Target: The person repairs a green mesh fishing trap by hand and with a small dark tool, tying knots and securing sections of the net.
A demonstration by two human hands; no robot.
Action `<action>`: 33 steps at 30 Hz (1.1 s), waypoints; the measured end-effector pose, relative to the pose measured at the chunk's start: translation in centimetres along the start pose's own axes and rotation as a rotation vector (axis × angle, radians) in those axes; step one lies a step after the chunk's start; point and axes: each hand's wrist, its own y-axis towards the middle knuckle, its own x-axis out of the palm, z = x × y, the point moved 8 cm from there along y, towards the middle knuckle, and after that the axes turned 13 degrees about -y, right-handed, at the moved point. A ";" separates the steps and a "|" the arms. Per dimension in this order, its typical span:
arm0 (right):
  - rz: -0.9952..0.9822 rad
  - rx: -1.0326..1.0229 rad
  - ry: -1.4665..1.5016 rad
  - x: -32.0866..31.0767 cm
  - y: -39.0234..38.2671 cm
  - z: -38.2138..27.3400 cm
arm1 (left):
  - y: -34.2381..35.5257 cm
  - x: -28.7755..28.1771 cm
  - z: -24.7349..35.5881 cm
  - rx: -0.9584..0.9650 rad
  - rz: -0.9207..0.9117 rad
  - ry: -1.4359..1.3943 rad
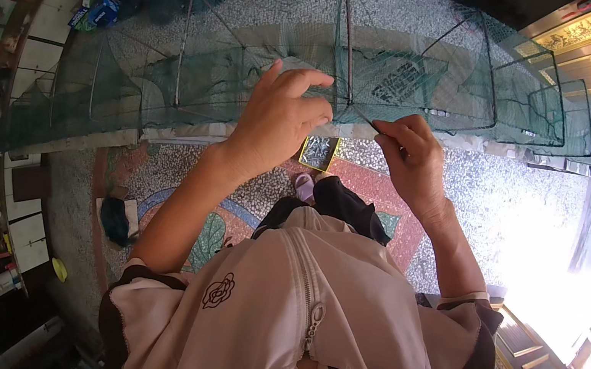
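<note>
A long green mesh net trap (396,85) with dark rectangular frames stretches across the view in front of me. My left hand (279,116) is at the near side of the net, by an upright frame rod (347,38). Its thumb and index finger bend together, while other fingers stick out; whatever they pinch is hidden. My right hand (414,157) is closed, thumb against fingers, on a thin dark strand (365,118). That strand runs taut from the fingertips to the foot of the rod.
Below the net is a yellow-rimmed tray (302,156) holding small pale pieces. My foot in a light slipper (304,187) is close to it on the patterned floor. A dark bundle (117,220) lies at left, cabinets (29,181) beyond it. Bright light floods the right side.
</note>
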 end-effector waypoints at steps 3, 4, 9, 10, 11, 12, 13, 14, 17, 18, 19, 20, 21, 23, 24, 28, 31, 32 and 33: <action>0.065 -0.040 0.033 0.5 0.6 0.0 | -0.1 0.6 -1.7 -0.072 0.036 -0.175; 0.099 -0.049 0.053 0.6 0.7 0.1 | -0.3 0.6 -2.0 -0.101 0.067 -0.219; 0.183 0.018 0.211 2.5 1.1 1.0 | -0.4 1.9 -2.9 -0.194 0.197 -0.362; 0.224 -0.018 0.203 2.6 1.4 0.7 | -0.5 1.7 -2.7 -0.190 0.267 -0.358; 0.260 -0.061 0.204 2.7 1.8 0.1 | -0.7 1.3 -2.5 -0.184 0.340 -0.350; 0.259 -0.063 0.209 2.8 2.0 -0.1 | -0.8 1.8 -2.4 -0.187 0.341 -0.345; 0.275 -0.072 0.204 2.8 2.1 -0.3 | -1.1 2.0 -2.5 -0.194 0.390 -0.333; 0.289 -0.083 0.198 2.7 2.2 -0.5 | -1.5 2.0 -2.6 -0.202 0.442 -0.324; 0.250 -0.077 0.202 2.9 1.9 -0.4 | -1.7 1.8 -2.7 -0.183 0.471 -0.283; 0.240 -0.089 0.204 2.9 1.6 -0.3 | -1.8 1.8 -2.6 -0.164 0.485 -0.260; 0.236 -0.085 0.202 2.9 1.2 0.0 | -1.9 1.9 -2.6 -0.168 0.484 -0.264; 0.236 -0.077 0.180 2.6 0.8 0.2 | -1.7 1.9 -2.5 -0.160 0.470 -0.267; 0.236 -0.069 0.158 2.5 0.5 0.6 | -1.6 1.8 -2.4 -0.152 0.456 -0.270; 0.201 -0.002 0.169 2.9 -0.2 2.0 | -1.7 2.0 -2.4 -0.158 0.445 -0.273; 0.164 0.065 0.179 3.2 -0.5 2.7 | -1.8 2.2 -2.4 -0.166 0.434 -0.277; 0.146 -0.026 0.097 3.0 0.5 0.5 | -2.1 2.1 -2.3 -0.157 0.457 -0.264; 0.195 -0.029 0.112 2.8 1.3 -0.1 | -1.8 2.0 -2.3 -0.157 0.465 -0.267; 0.214 -0.014 0.146 2.8 1.2 0.0 | -1.8 2.1 -2.4 -0.155 0.474 -0.275; 0.212 -0.015 0.141 2.8 1.3 -0.2 | -1.8 2.2 -2.5 -0.154 0.483 -0.284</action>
